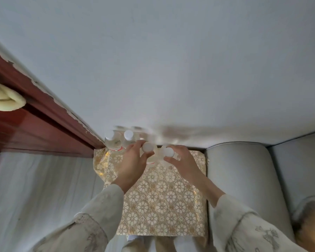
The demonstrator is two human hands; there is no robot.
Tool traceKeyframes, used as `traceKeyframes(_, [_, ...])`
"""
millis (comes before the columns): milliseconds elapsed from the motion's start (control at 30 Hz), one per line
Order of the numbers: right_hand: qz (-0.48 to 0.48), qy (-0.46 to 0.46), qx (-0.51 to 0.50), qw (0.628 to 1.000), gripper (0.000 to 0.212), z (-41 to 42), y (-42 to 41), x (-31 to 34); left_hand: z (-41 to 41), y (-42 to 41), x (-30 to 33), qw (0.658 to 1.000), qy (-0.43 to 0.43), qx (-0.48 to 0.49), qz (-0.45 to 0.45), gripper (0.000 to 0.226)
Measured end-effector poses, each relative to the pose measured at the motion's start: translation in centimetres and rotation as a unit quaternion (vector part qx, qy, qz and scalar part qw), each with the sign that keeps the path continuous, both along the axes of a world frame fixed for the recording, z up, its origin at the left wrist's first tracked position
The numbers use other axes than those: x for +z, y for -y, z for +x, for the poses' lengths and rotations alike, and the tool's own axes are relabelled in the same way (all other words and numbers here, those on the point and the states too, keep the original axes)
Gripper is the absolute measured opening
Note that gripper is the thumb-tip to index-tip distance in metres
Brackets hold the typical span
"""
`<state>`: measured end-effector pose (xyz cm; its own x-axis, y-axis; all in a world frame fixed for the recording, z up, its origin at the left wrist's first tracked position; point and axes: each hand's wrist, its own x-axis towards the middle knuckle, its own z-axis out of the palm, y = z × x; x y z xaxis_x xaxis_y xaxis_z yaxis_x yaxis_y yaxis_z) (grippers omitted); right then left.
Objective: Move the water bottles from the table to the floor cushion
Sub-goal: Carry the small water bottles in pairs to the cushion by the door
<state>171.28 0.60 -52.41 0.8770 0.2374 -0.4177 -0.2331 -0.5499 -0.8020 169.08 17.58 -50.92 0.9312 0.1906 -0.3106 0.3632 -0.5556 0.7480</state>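
Note:
Clear water bottles with white caps stand at the far end of a table covered in a gold floral cloth [162, 200]. My left hand [133, 162] grips the neck of one bottle [147, 147]. My right hand [182, 160] grips another bottle [168, 152] beside it. Two more bottles, one [109, 136] and the other [128, 134], stand upright to the left against the wall. The bodies of the held bottles are mostly hidden by my fingers. No floor cushion is in view.
A dark red wooden door frame [35, 120] runs along the left. A grey sofa arm [244, 175] stands right of the table. Pale wood-look floor [35, 197] lies to the left. A white wall [171, 70] rises behind the bottles.

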Motion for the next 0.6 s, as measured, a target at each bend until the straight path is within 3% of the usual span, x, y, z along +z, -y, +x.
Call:
traceKeyframes(200, [0.018, 0.008, 0.011, 1.0, 0.031, 3.6, 0.2, -0.9, 3.1, 0.9, -1.8, 0.999, 0.009, 0.033, 0.012, 0.031])
traceKeyframes(467, [0.036, -0.015, -0.013, 0.999, 0.042, 4.6, -0.1, -2.6, 4.5, 1.7, -3.4, 0.997, 0.016, 0.078, -0.013, 0.027])
traceKeyframes(600, [0.065, -0.038, -0.045, 0.996, 0.047, 4.9, -0.2, -2.5, 5.2, 2.1, -3.5, 0.996, -0.001, 0.089, -0.013, 0.039])
